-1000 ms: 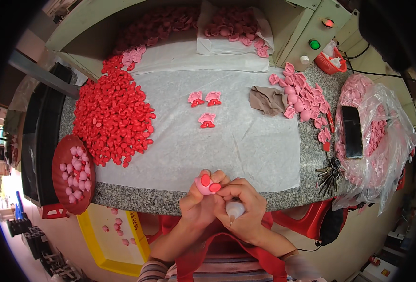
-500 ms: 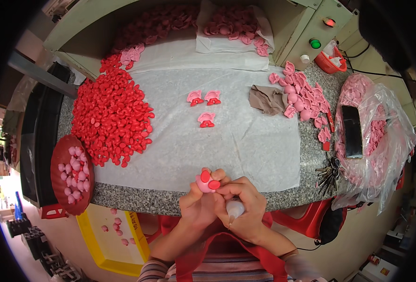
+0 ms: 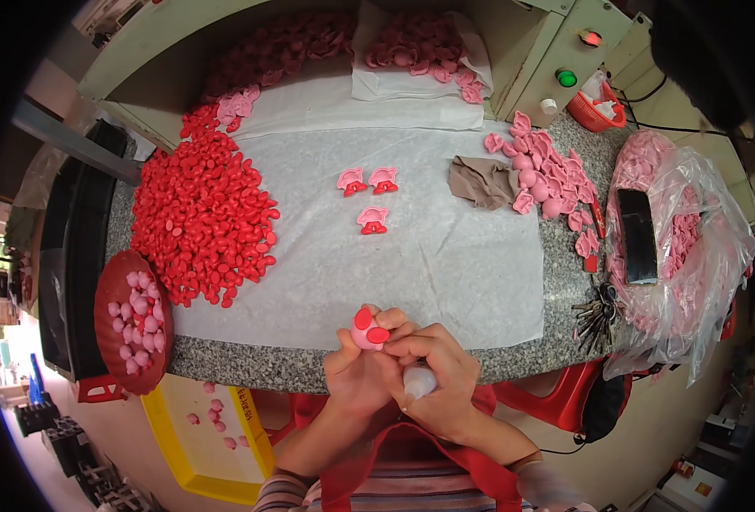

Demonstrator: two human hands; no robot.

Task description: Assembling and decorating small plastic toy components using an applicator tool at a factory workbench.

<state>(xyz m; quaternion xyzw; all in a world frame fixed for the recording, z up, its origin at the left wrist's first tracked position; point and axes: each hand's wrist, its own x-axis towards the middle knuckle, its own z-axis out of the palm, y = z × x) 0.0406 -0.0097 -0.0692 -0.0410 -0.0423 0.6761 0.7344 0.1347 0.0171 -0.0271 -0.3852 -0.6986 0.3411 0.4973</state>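
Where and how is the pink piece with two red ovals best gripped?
Probably around its rounded pink body, from the left, as the left hand does: the two red ovals sit toward its far and right sides, so that grip leaves them uncovered, and the right hand crowds the right.

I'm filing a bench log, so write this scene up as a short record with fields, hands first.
Left hand: holds a pink toy with two red oval parts showing
Right hand: holds a small pale bottle, close beside the toy
White sheet: three pink-and-red pieces, one nearer the person than the other two
Left side: heap of red parts; red bowl of pink pieces
Right side: brown cloth, pink parts, keys, dark phone on a clear bag
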